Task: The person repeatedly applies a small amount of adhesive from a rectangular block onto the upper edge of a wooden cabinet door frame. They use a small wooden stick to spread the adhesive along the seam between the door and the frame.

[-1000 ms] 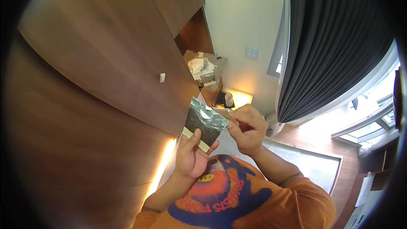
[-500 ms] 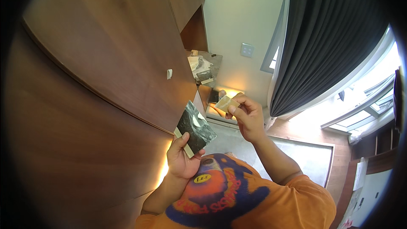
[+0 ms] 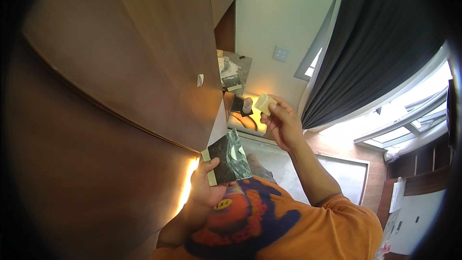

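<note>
The person in the orange printed shirt has both hands up in front of the chest. The left hand is closed around a flat, dark green marbled packet with a pale strip along its left edge; the thumb lies across the front near the lower left corner and the fingers wrap behind it, so the packet stands tilted, its top leaning to the right. The right hand is raised higher and further out, well apart from the packet, and pinches a small pale yellow square piece between thumb and fingertips. Whether that piece is a bar of soap or a folded slip I cannot tell. To the left, a dark wooden cabinet door fills much of the view, with a small white tag on its edge. Beyond the hands, a recessed shelf holds some light wrapped items, and a small bottle stands lower down in warm light. A dark curtain hangs at the right beside a bright window.
</note>
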`<state>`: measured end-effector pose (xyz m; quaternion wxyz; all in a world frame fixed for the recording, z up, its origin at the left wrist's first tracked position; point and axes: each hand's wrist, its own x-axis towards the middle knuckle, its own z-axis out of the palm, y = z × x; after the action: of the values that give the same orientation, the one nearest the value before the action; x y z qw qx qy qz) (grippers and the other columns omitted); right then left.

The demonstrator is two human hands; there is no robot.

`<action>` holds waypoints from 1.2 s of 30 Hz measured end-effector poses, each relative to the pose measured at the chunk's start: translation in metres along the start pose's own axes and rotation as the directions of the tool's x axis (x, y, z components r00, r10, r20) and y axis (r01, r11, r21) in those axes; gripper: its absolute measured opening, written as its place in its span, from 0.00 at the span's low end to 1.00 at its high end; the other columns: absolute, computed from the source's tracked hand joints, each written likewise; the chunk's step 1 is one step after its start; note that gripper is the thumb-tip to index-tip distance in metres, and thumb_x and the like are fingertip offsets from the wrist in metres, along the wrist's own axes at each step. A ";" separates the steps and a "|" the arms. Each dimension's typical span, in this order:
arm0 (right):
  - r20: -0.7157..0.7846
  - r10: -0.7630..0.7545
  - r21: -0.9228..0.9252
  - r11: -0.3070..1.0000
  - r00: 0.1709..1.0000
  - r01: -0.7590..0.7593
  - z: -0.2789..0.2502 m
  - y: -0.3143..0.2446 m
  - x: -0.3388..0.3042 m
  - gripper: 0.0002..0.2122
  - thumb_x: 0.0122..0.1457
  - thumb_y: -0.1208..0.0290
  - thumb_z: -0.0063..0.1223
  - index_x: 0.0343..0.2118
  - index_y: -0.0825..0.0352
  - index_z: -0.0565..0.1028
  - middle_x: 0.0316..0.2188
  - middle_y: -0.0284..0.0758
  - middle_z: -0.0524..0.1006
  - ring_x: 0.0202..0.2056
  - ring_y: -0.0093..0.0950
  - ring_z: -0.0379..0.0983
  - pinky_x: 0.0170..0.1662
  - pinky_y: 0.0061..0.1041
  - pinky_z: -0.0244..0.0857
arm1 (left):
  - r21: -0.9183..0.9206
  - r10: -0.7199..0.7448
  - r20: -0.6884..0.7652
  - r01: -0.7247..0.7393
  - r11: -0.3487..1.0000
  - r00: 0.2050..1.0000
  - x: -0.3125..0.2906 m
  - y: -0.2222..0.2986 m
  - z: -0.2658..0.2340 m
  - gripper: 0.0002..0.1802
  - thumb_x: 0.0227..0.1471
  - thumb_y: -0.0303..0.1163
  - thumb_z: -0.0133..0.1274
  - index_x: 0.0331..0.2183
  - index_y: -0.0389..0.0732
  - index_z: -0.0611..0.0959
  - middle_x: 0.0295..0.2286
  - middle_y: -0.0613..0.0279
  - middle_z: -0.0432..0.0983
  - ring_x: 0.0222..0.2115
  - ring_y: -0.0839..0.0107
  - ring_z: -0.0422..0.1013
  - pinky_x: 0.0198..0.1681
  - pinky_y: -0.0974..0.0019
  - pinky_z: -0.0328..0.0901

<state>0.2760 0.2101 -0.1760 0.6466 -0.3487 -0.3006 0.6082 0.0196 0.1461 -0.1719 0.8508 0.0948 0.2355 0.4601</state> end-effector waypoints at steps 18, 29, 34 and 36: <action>0.436 0.274 -0.137 0.962 0.857 -0.238 -0.034 -0.083 0.185 0.08 0.65 0.81 0.58 0.45 0.74 0.76 0.40 0.45 0.83 0.34 0.31 0.83 0.35 0.30 0.78 | 0.710 0.863 0.137 -0.656 0.257 0.487 0.161 0.002 0.089 0.28 0.66 0.30 0.55 0.61 0.27 0.68 0.45 0.46 0.84 0.46 0.61 0.81 0.53 0.60 0.73; 0.497 0.400 -0.227 0.917 0.770 -0.329 -0.006 -0.076 0.212 0.11 0.64 0.79 0.63 0.47 0.76 0.78 0.36 0.41 0.84 0.32 0.27 0.83 0.36 0.25 0.77 | 0.788 0.788 0.546 -0.493 -0.369 0.284 0.205 -0.010 0.085 0.29 0.60 0.13 0.53 0.62 0.37 0.75 0.54 0.38 0.75 0.52 0.50 0.76 0.56 0.54 0.72; 0.540 0.432 -0.238 0.902 0.723 -0.361 -0.002 -0.074 0.207 0.11 0.65 0.78 0.62 0.48 0.76 0.79 0.36 0.40 0.84 0.32 0.26 0.83 0.36 0.25 0.77 | 0.776 0.706 0.623 -0.383 -0.501 0.338 0.194 -0.007 0.080 0.36 0.58 0.07 0.49 0.62 0.50 0.77 0.54 0.43 0.72 0.56 0.50 0.73 0.58 0.53 0.72; 0.552 0.448 -0.241 0.893 0.703 -0.379 0.001 -0.073 0.200 0.12 0.66 0.76 0.62 0.49 0.75 0.79 0.37 0.38 0.84 0.32 0.25 0.83 0.37 0.23 0.77 | 0.755 0.686 0.653 -0.339 -0.561 0.321 0.188 -0.007 0.081 0.36 0.57 0.06 0.50 0.61 0.49 0.79 0.55 0.44 0.72 0.55 0.50 0.74 0.57 0.54 0.72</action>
<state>0.3334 0.4084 -0.1230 0.3461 -0.2335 -0.4342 0.7982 0.1522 0.3018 -0.1627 0.0275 0.6930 0.4726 0.5437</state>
